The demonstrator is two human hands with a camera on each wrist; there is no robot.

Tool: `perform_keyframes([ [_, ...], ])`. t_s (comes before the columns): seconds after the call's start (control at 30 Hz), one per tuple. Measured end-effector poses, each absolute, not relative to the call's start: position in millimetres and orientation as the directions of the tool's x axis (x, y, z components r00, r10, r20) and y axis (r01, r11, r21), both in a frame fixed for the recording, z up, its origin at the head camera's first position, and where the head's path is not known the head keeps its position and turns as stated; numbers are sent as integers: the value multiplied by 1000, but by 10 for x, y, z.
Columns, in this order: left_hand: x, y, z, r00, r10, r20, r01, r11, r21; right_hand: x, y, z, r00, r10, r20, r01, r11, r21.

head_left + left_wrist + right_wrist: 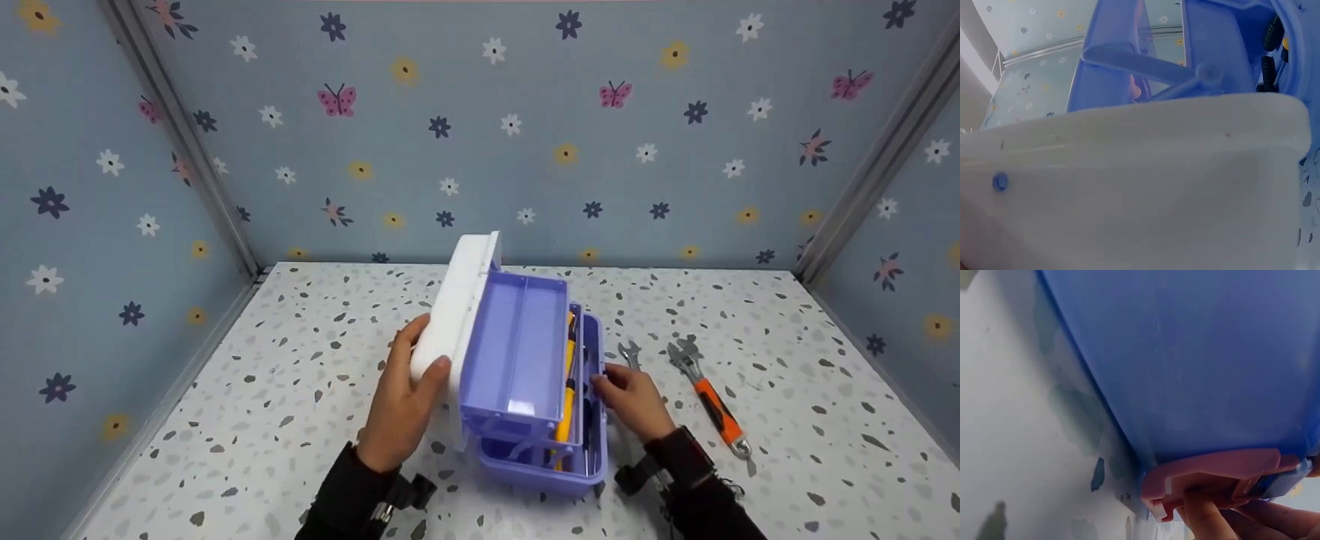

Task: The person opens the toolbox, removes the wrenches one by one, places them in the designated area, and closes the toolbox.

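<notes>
A purple toolbox point(540, 480) stands with its white lid point(463, 289) swung up to the left and its hinged trays point(525, 345) raised. My left hand point(401, 409) grips the lid's near end, thumb on one side and fingers on the other. Across the box, my right hand point(637, 397) holds the right side, its thumb at the rim. From the right wrist view, those fingers are at a pink latch point(1219, 472) on the blue-looking wall. Yellow-and-black-handled tools point(565, 412) lie in the lower tray; the upper tray holds nothing.
Right of the box, an adjustable wrench point(716, 409) with an orange-and-black handle lies on the speckled tabletop point(300, 390). A smaller wrench point(630, 352) shows its head just beyond my right hand. Flower-patterned walls point(480, 135) enclose the back and both sides.
</notes>
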State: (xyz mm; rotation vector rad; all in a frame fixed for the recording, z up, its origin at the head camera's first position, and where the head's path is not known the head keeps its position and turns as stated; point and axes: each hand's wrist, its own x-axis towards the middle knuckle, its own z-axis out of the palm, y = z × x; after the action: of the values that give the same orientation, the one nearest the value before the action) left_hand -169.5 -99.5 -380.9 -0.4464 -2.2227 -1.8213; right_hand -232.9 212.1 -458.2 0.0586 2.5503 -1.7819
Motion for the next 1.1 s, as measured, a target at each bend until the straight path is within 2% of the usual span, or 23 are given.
perform_keyframes([
  [0.27,-1709,-737,-3943,-907,115,405,421,305,855,-2331,2102,-4676,-999,43,5,8,300,-954],
  [0.5,-1711,-489,-3980,-857,123,500,502,417,758,-2326,2086,-4667,-996,78,-38,56,241,-969],
  [0.63,-1699,-344,-3998,-799,149,582,564,519,642,-2331,2095,-4669,-995,85,-52,70,225,-972],
  [0.83,-1641,-127,-4067,-694,224,684,613,683,398,-2336,2103,-4664,-994,85,-68,85,214,-973],
  [1.1,-1594,119,-4178,-629,362,688,594,795,126,-2312,2099,-4659,-997,68,-42,55,210,-976],
])
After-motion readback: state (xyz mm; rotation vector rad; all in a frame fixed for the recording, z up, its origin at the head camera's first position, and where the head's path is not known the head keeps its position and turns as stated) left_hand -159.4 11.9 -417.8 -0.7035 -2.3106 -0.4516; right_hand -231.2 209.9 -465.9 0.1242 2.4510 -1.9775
